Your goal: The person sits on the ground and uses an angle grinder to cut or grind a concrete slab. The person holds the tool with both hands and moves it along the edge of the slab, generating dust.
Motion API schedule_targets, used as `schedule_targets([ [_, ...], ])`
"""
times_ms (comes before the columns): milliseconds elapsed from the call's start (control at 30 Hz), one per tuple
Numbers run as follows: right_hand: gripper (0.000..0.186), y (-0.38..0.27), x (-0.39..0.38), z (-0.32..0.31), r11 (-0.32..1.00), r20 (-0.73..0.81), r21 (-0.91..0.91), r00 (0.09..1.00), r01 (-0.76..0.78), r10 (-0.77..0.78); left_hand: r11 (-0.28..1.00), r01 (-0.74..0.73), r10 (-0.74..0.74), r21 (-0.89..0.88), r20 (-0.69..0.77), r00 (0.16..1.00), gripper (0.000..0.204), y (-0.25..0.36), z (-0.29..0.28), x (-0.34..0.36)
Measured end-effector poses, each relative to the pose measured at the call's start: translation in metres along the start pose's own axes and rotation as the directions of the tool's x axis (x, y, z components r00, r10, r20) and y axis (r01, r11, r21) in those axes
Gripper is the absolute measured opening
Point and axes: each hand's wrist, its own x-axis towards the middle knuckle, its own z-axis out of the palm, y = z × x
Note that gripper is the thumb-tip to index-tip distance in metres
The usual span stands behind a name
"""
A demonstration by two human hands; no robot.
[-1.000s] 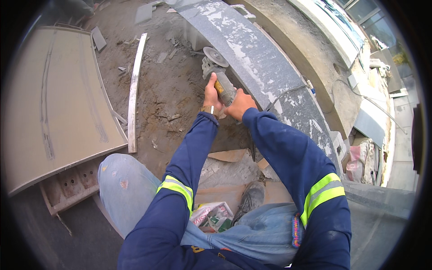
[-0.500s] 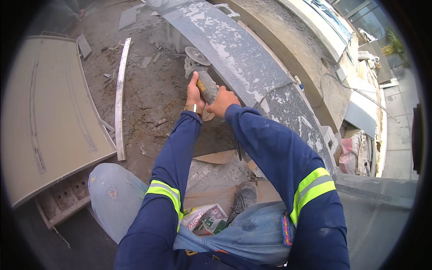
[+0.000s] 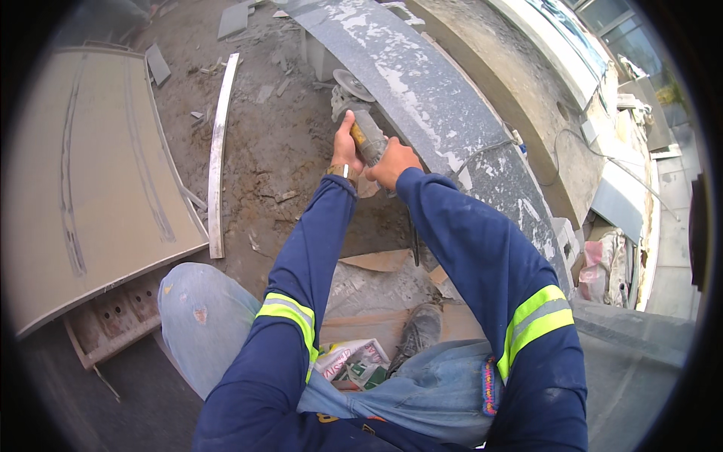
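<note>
disc [image 3: 352, 85] could kick back if it binds on the slab [image 3: 452, 113] at its right, though your left hand [image 3: 346, 148] and right hand [image 3: 396, 164] both grasp the grinder [image 3: 369, 138].

From my remote seat I see dusty brown dirt ground [image 3: 260, 177] bearing a long, narrow, pale strip [image 3: 221, 162], flat grey rectangular slab pieces [image 3: 234, 21] and scattered small grey fragments [image 3: 264, 93]. Across the long, curved, speckled grey stone slab [image 3: 422, 94], blotched white, I see a thin dark cable [image 3: 488, 150] lying.
</note>
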Motion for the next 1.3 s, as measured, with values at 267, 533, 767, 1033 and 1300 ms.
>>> schedule_targets([
  [267, 0.081, -0.003, 0.004, 0.000, 1.000, -0.006, -0.010, 1.000, -0.018, 0.017, 1.000, -0.001, 0.001, 0.015, -0.002, 1.000, 0.061, 0.001, -0.001, 0.005],
  [533, 0.081, -0.003, -0.002, -0.003, 1.000, -0.005, -0.005, 1.000, -0.007, 0.007, 1.000, 0.008, -0.008, -0.002, -0.014, 1.000, 0.059, 0.000, 0.000, 0.002],
  [767, 0.081, 0.007, -0.015, 0.000, 1.000, -0.007, 0.008, 1.000, 0.007, -0.007, 0.999, -0.016, 0.016, -0.028, 0.026, 1.000, 0.055, -0.010, -0.001, -0.013],
  [1033, 0.081, 0.008, -0.021, 0.002, 0.999, -0.015, -0.020, 1.000, 0.026, -0.026, 0.999, -0.025, 0.026, -0.030, 0.006, 1.000, 0.056, -0.012, 0.001, -0.022],
  [1300, 0.081, 0.009, -0.026, 0.002, 1.000, 0.008, -0.017, 1.000, 0.014, -0.014, 1.000, 0.007, -0.007, -0.012, 0.018, 1.000, 0.061, -0.013, -0.005, -0.023],
])
